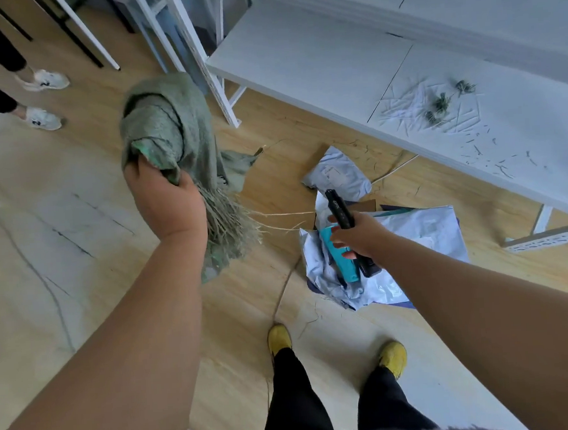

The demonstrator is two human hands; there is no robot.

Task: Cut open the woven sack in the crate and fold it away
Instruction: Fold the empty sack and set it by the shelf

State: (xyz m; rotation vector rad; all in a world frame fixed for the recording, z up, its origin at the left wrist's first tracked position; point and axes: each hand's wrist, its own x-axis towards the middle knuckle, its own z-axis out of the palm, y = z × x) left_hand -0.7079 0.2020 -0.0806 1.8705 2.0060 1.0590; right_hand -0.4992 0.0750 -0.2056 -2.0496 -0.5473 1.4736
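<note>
Green sack held up, cutter in the other hand.
Yellow shoes [337, 348] stand at bottom centre; right hand [360, 236] grips a black cutter [340, 211] over grey bags [410, 240]; left hand [167, 202] grips the bunched sack [167, 129] at upper left, frayed threads hanging; white worktop [333, 62] beyond.
</note>
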